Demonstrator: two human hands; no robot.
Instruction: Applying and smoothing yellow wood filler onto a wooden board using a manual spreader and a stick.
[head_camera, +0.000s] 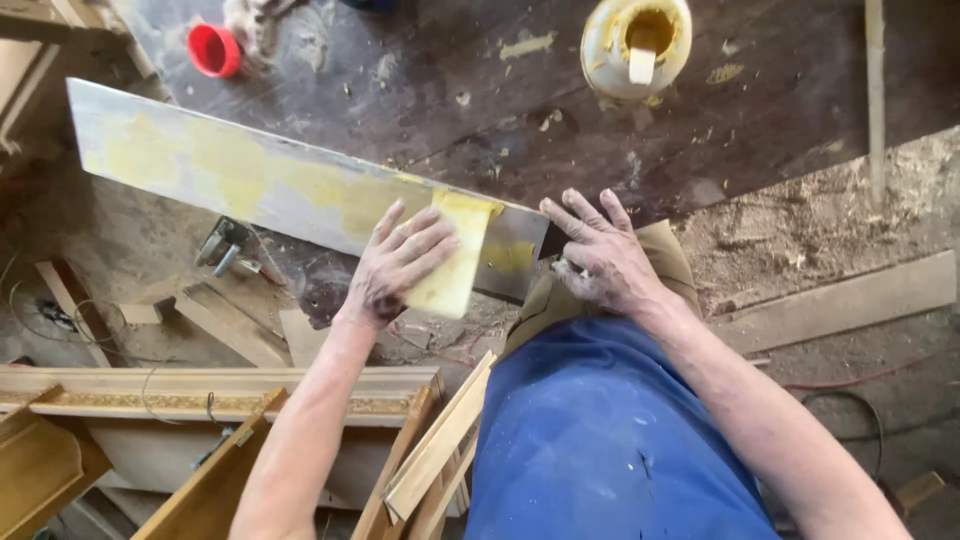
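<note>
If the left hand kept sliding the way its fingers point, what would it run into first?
The left hand points up and right along the board. It would likely pass the yellow pad and then leave the board's far edge for the dark floor; depth is unclear.

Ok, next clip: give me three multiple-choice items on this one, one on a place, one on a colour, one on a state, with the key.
1. Where is the left hand?
A. on the yellow pad laid over the long board
B. inside the tub
C. on the red cup

2. What colour is the cup at the top left?
A. green
B. red
C. white

3. How does the tub of yellow paste stand?
A. lidded
B. tipped over
C. open, a spatula in it

Key: 1 A, the fingers press flat on the pad; 2 B, it is plainly red; 3 C, the open mouth shows paste and a handle.
</note>
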